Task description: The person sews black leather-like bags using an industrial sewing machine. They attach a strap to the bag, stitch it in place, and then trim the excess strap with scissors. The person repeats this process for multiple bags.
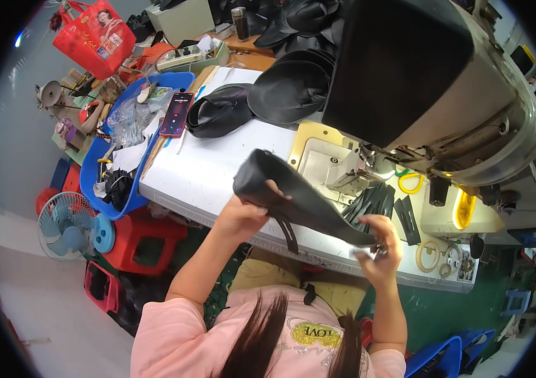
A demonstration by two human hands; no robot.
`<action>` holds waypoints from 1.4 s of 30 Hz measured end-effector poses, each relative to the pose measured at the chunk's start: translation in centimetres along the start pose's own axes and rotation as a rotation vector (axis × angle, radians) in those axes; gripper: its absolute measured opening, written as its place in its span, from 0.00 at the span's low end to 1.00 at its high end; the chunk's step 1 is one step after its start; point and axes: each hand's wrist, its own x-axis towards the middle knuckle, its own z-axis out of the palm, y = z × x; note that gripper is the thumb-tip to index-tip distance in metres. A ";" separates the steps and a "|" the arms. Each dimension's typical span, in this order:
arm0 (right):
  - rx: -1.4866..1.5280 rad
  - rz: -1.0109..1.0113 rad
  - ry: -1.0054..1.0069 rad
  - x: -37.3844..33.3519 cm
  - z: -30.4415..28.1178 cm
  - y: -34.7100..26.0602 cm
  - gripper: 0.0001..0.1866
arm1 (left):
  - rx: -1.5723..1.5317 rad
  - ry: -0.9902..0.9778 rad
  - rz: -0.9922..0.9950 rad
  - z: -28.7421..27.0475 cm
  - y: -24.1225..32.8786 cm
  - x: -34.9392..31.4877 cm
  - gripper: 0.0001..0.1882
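A long black leather-like piece (299, 198) is held slanting over the front edge of the white table, higher at its left end. My left hand (244, 217) is closed on that end, with some fingertips showing through the fold. A narrow slotted black strap (288, 234) hangs below the piece. At the lower right end, my right hand (380, 249) curls its fingers round the tip; they are slightly blurred. Something small and shiny shows in that hand, too small to name. Just beyond lie several black slotted strips (369, 208), beside the sewing machine's bed (325, 157).
The sewing machine head (400, 69) looms at the right. Black rounded pieces (290, 88) and a phone (176, 114) lie on the white table (186, 170). Yellow-handled scissors (411, 183) rest by the machine. A blue basket (101, 198), red stool (145, 242) and fan (69, 227) stand left.
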 end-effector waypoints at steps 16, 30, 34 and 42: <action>0.217 0.189 -0.004 -0.6 2.8 0.0 0.06 | 0.025 0.544 0.004 3.2 -4.4 -3.8 0.19; 0.455 0.635 -0.058 -0.9 4.8 -1.4 0.04 | 0.007 0.539 0.045 4.4 -5.8 -2.8 0.18; 0.427 0.675 -0.057 -0.6 4.7 -1.4 0.06 | 0.004 0.546 0.015 4.4 -5.8 -2.8 0.19; 0.279 0.503 0.039 -1.1 5.0 0.1 0.09 | -0.051 0.483 0.003 4.0 -5.9 -2.7 0.18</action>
